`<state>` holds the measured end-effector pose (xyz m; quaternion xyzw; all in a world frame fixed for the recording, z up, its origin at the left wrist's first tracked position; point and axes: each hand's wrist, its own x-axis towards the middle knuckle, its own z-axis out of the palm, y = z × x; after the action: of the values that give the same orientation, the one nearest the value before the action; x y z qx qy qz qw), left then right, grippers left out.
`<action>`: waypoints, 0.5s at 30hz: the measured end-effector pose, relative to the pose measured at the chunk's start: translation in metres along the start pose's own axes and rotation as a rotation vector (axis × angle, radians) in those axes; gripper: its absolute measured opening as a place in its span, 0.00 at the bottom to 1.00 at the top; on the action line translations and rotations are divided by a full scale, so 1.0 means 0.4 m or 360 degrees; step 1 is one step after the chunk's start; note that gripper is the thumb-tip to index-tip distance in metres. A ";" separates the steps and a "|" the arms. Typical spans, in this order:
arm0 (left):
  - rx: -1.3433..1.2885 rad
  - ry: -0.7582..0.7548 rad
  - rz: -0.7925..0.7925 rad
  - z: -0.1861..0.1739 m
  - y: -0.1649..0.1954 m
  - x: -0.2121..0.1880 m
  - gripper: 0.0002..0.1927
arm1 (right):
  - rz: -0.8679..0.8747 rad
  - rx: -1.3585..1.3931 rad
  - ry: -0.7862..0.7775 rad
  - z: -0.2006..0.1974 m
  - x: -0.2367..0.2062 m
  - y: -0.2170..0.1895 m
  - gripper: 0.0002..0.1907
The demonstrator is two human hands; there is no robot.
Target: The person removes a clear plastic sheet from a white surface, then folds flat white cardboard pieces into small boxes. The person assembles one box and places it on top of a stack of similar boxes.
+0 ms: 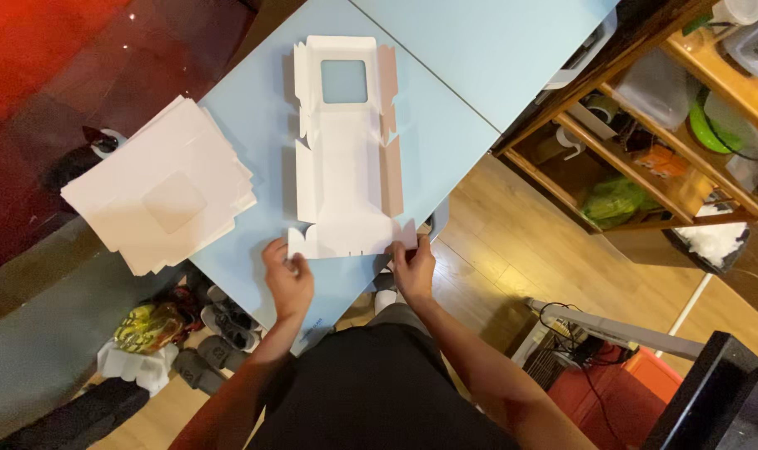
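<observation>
A flat white cardboard box blank with a square window cut-out lies unfolded on the pale blue table. Its side flaps are partly raised. My left hand pinches the near left corner flap of the blank. My right hand grips the near right corner flap at the table's edge. Both hands are at the near end panel, which is bent up a little.
A stack of several flat white box blanks with windows lies at the table's left corner. A wooden shelf unit with containers and bags stands to the right. Shoes lie on the wood floor below the table.
</observation>
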<state>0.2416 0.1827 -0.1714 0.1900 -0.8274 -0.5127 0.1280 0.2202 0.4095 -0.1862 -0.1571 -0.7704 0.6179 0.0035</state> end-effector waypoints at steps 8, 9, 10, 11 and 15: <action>0.0197 -0.0171 0.0880 0.162 0.186 0.057 0.16 | 0.0054 0.0419 -0.0031 0.010 0.004 0.041 0.13; 0.0052 -0.0486 0.0570 0.219 0.210 0.078 0.26 | 0.0048 0.0326 -0.0022 0.008 0.005 0.044 0.12; 0.0119 -0.0508 0.0548 0.278 0.230 0.093 0.22 | 0.0041 0.0233 -0.0011 0.005 0.007 0.046 0.12; 0.0183 -0.0531 0.0531 0.320 0.241 0.115 0.21 | 0.0030 0.0140 0.0004 0.003 0.008 0.046 0.12; 0.0500 -0.0696 0.0460 0.407 0.235 0.198 0.13 | -0.0239 0.0097 0.0063 -0.012 0.025 0.029 0.11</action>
<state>0.0872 0.3155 -0.1579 -0.0271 -0.9230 -0.3837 -0.0126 0.2143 0.4186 -0.1982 -0.1110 -0.7606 0.6358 0.0699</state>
